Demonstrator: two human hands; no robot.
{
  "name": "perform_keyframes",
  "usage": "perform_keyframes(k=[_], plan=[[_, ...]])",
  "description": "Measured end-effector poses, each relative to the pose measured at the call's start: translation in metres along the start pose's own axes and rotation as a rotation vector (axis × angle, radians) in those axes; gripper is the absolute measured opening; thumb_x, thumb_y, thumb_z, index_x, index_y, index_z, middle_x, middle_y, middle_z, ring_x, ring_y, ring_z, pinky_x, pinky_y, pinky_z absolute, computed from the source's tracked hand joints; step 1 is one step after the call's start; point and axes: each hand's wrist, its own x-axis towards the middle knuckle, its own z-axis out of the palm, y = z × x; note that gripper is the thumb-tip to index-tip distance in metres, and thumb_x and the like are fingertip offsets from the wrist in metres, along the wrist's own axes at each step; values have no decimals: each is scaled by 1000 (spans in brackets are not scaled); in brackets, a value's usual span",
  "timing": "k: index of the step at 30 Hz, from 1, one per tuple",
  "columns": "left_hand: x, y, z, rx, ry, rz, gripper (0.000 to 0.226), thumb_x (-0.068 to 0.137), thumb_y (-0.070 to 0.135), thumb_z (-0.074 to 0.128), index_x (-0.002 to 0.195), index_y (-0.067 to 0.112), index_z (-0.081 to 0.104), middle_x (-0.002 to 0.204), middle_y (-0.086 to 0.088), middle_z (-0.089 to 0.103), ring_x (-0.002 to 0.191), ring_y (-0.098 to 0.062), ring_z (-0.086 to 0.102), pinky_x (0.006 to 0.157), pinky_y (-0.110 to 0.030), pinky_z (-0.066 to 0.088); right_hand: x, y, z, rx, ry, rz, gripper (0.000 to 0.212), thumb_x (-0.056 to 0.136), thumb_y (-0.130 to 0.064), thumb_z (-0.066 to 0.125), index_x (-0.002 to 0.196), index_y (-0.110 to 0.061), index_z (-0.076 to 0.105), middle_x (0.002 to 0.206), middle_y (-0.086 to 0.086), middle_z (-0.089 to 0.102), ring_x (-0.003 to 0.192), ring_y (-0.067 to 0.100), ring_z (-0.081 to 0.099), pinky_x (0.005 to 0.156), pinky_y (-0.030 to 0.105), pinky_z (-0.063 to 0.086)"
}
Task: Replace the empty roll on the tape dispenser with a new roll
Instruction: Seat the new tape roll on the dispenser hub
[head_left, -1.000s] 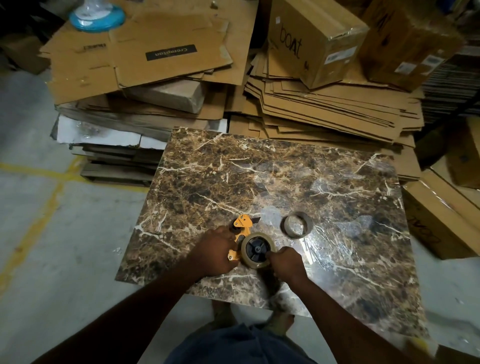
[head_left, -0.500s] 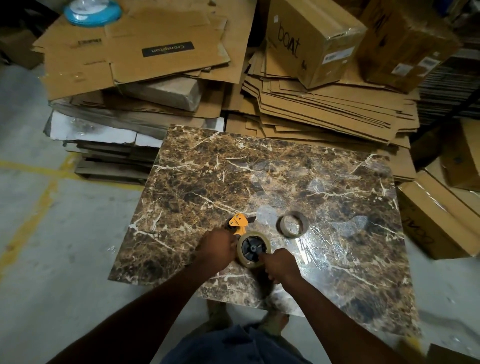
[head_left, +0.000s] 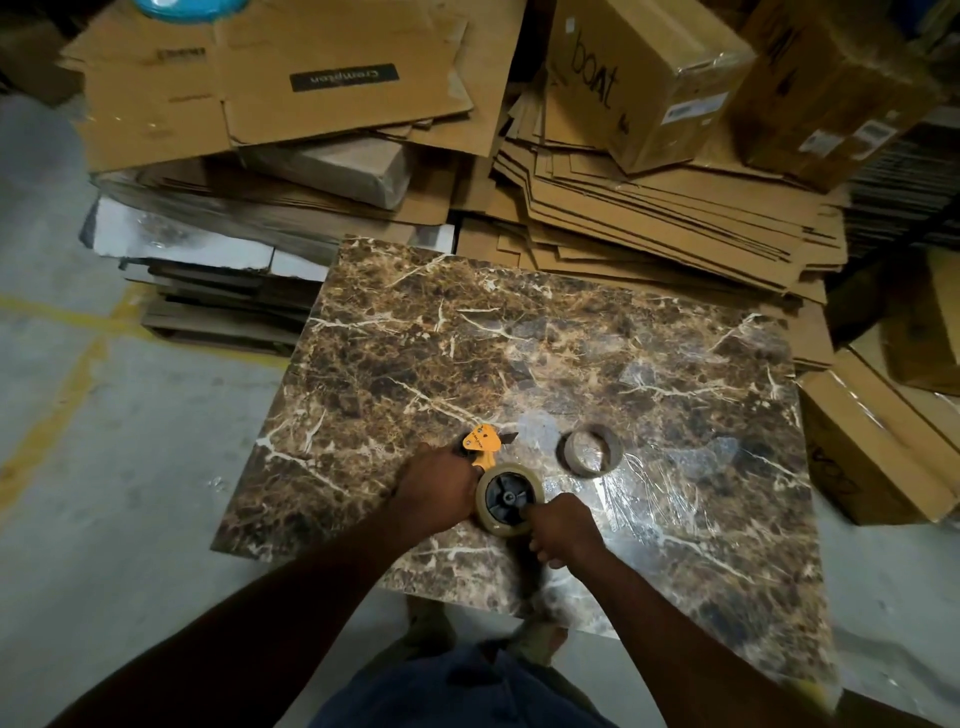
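New tape roll (head_left: 509, 500) sits on the black hub of the orange tape dispenser (head_left: 483, 445), which lies on its side near the front edge of the marble-pattern table (head_left: 519, 353). Empty cardboard core (head_left: 589, 450) is already off, lying flat on the table just right of the dispenser, not touching it.

Left hand (head_left: 439, 493) is wrapped over the dispenser body and handle, grip closed on it and pinning it down. It touches the roll's left rim. Right hand (head_left: 563, 530) is at the roll's lower right edge with fingers curled in. It looks closed on the rim or on the tape end, but I can't tell which. Fingertips are hidden.

My read is that the roll is seated or nearly so, and that finding the tape end and threading it comes next.

Risks:
- The roll may not be pushed fully onto the hub. It would then wobble or slide off once the dispenser is lifted upright.
- The roll may be mounted the wrong way round, so the adhesive faces the wrong side at the cutter. Orientation can't be verified from here.
- The tape looks clear or pale, so the end is hard to find. Picking at it could split the tape.
- The dispenser is close to the table's near edge, so a hard pull toward the body could drag it off.
- The cutter blade end points away from both hands, so the risk there is low for now.
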Motion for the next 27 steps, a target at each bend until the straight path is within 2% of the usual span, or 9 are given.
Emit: perform_keyframes(k=[7,9,11,14,16,19,22,24,27], plan=[[2,-13,13,-34,100,127,27,95,33,51,79,22,71,85,-1,72,91,-26,65,91,-46,45,5,0,-1,-4,-58,37,41,85,-37,62,78,3,70,67,19,75,44,26,62,46,26,46],[3,-15,18,-86,119,143,26,94,31,53,71,24,61,81,-2,69,89,-27,64,84,-45,45,3,-5,1,-145,-28,12,40,84,-39,60,86,-1,71,81,19,77,61,28,70,58,32,54],[4,-16,23,-144,139,156,26,92,27,58,68,28,49,76,-6,67,84,-31,64,79,-45,47,2,-12,2,-459,170,-84,38,86,-38,59,107,-7,67,107,16,73,94,32,73,77,37,57],[5,-19,31,-195,119,154,20,86,27,61,68,25,52,74,-4,66,77,-30,64,76,-42,50,3,-37,6,-688,387,-507,68,82,-38,61,143,-11,46,138,18,53,117,39,58,92,46,51],[7,-23,34,-220,93,120,18,80,31,58,71,18,66,76,-2,70,77,-28,66,78,-41,51,4,-60,9,-733,256,-695,92,79,-49,61,157,-15,27,159,19,33,138,42,40,108,55,40],[7,-23,35,-234,96,97,24,76,34,57,75,16,73,77,-3,73,78,-29,68,81,-40,52,15,-87,9,-863,51,-731,100,82,-54,64,162,-21,12,170,10,8,154,36,12,120,62,20],[1,-19,36,-223,158,33,20,75,33,56,77,20,71,80,-1,73,86,-28,67,86,-43,47,28,-96,6,-986,-108,-724,101,83,-56,66,163,-26,12,171,7,1,155,34,12,119,59,25],[-1,-21,40,-235,154,-16,27,79,36,50,83,22,72,87,2,74,91,-26,66,89,-44,46,29,-89,9,-1016,-98,-723,106,82,-60,65,163,-24,6,171,11,-3,155,37,9,120,60,23],[1,-26,40,-275,144,-7,32,80,36,49,81,19,75,84,-2,75,82,-27,68,79,-40,54,23,-70,23,-995,-8,-735,112,83,-62,62,163,-20,-3,170,15,-8,156,40,4,121,61,16]])
